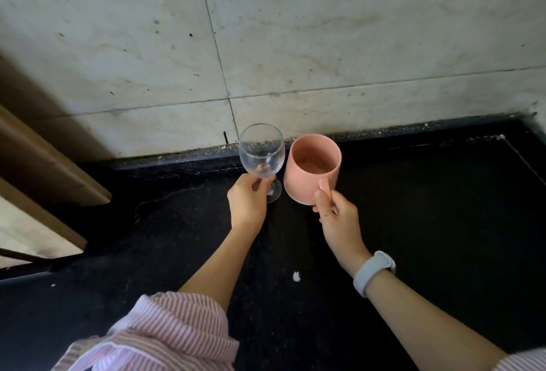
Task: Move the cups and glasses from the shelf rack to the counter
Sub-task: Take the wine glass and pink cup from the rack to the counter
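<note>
Tiled wall [325,30] fills the top half, pale marbled tiles with dark grout lines and specks. Black counter [428,208] takes the bottom half, meets the wall along a gritty back edge, with a raised lip running off toward 3 o'clock. Wood shelf boards [44,160] come in from 9 o'clock, stepped, over the counter's left end. Both forearms reach in from 6 o'clock; striped pink-and-white sleeve [165,335] is bunched at the left elbow, a bit of the same fabric shows at the 4 o'clock corner. Pink mug [313,168] is just right of frame centre near the back edge, tilted, mouth facing the camera, handle toward 6 o'clock; can't tell if its base touches the counter. Right hand [336,220] is closed on the mug handle, thumb on top. Wine glass [261,155] is just beside the mug at its 9 o'clock, close but rims look apart, clear, bowl leaning toward the camera, foot low by the counter; contact unclear. Left hand [248,202] is pinched narrow around the glass stem right under the bowl. Pale grey wristband [373,273] on the right wrist. Small white fleck [296,276] on the counter between the forearms.
</note>
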A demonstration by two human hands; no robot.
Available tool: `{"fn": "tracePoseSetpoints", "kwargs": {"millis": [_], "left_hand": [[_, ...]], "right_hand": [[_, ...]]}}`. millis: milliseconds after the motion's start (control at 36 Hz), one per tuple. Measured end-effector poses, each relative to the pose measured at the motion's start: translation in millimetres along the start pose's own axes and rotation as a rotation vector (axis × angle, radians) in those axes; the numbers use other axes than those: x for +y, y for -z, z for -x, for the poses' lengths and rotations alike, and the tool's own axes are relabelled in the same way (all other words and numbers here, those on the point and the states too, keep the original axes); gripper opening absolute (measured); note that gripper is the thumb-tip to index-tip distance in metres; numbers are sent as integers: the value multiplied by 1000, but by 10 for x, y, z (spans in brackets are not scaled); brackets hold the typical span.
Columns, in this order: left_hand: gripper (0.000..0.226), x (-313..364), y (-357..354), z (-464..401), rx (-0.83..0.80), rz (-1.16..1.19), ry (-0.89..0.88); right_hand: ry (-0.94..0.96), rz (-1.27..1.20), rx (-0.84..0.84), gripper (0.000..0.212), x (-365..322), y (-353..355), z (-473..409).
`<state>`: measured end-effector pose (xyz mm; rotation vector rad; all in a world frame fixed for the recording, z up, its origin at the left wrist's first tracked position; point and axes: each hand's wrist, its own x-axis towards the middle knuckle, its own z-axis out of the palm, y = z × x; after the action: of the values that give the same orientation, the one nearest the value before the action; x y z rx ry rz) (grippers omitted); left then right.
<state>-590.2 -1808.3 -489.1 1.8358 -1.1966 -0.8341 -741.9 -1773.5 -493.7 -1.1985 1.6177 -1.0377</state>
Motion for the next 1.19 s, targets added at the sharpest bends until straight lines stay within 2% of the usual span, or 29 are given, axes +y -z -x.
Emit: {"fn": "tracePoseSetpoints", "kwargs": {"millis": [111, 194, 306, 389, 472, 556, 667, 722, 861, 1000, 1194], "left_hand": [[16, -33, 9, 74, -15, -75, -6], [29, -97, 79, 176, -11, -196, -8], [41, -132, 258, 368, -51, -303, -29], [43, -80, 489, 533, -52, -433, -45], [43, 18, 882, 712, 15, -563, -79], [42, 128, 1429, 899, 109, -679, -137], [39, 201, 2270, 1335, 221, -838, -95], [38, 170, 2701, 1669, 277, -888, -28], [40, -6, 3784, 2820, 504, -837, 145], [39, -244, 4651, 4489, 740, -830, 348], [33, -545, 5218, 7301, 1021, -819, 561]], "right_hand": [[-50, -21, 70, 19, -34, -25, 19], [-32, 38, 100, 8, -63, -17, 41], [29, 111, 168, 21, -148, 75, 134], [142, 325, 212, 25, -307, 144, 262], [375, 559, 169, 28, -589, 113, 435], [583, 615, -39, 26, -993, -53, 637], [619, 781, -500, 34, -1545, -495, 1112], [694, 837, -649, 38, -1789, -733, 1464], [916, 765, -818, 39, -2321, -1251, 2583], [1144, 676, -986, 38, -2608, -1580, 4091], [1355, 483, -1252, 31, -2497, -1537, 6716]]}}
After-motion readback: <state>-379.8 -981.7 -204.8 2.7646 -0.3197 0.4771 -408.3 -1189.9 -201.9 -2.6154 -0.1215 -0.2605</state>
